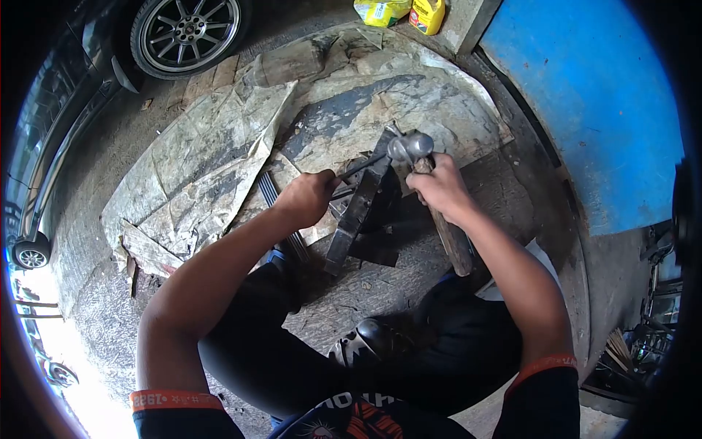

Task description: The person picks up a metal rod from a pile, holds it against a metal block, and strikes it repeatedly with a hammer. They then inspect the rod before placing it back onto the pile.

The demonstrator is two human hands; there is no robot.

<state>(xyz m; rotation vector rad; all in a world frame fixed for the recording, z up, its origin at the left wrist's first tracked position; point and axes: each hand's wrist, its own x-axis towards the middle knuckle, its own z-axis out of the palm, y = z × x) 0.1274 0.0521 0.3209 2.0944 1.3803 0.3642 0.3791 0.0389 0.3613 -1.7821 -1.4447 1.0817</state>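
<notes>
My left hand is closed round a thin dark metal rod, which slants up to the right over a long dark steel block. My right hand grips the worn wooden handle of a ball-peen hammer. The steel hammer head is right at the far end of the rod, above the block's upper end. A bundle of thin metal rods lies on the ground left of the block, partly hidden by my left forearm.
Stained sheeting covers the ground ahead. A car wheel stands at upper left, a yellow jug at the back. To the right is a blue panel. A rounded metal object sits between my legs.
</notes>
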